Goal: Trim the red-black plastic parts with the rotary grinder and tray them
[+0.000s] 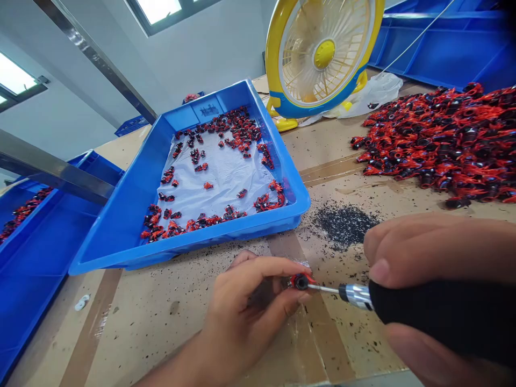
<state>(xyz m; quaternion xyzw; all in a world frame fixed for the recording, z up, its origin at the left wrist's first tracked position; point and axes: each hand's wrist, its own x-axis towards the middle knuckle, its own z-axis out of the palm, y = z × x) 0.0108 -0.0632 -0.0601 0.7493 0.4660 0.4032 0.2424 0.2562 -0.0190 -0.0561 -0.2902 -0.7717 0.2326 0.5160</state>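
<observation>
Left hand [252,309]: thumb and index fingers clamped on a small red-and-black part [300,281], held low above the bench [161,314], near side, just right of centre. Right hand [427,274]: fingers wrapped around a black tool [439,312], its thin metal tip pointing left and meeting the part. Black shavings [344,223] lay just beyond the tool, between a blue tray [121,226] and a heap [447,142] of similar red-and-black pieces at far right. The tray, lined with white sheeting, held scattered pieces. A yellow fan [324,54] stood behind, between tray and heap.
</observation>
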